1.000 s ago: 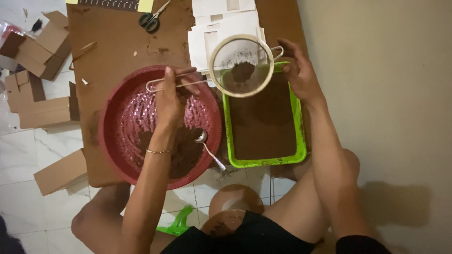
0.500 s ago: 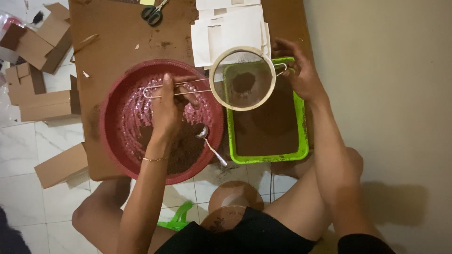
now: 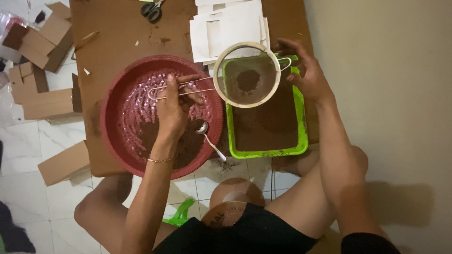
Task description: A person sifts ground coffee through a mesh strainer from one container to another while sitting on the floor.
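My left hand point(image 3: 173, 109) grips the wire handle of a round white-rimmed sieve point(image 3: 247, 75) and holds it over the far end of a green rectangular tray point(image 3: 300, 113) filled with brown powder. A small clump of brown powder lies in the sieve mesh. My right hand point(image 3: 305, 70) rests with spread fingers against the sieve's far rim and the tray's edge. Under my left hand stands a big red round basin point(image 3: 123, 122) with brown powder at its near side and a metal spoon point(image 3: 209, 136) leaning in it.
All this sits on a low brown board point(image 3: 113, 33) on a tiled floor. White paper sheets point(image 3: 230, 28) and scissors point(image 3: 151, 10) lie at the far edge. Cardboard pieces point(image 3: 44, 99) lie on the floor to the left. My bent knees are below.
The sieve has stayed over the tray's far end while both hands shifted slightly; the powder clump in the mesh looks smaller.
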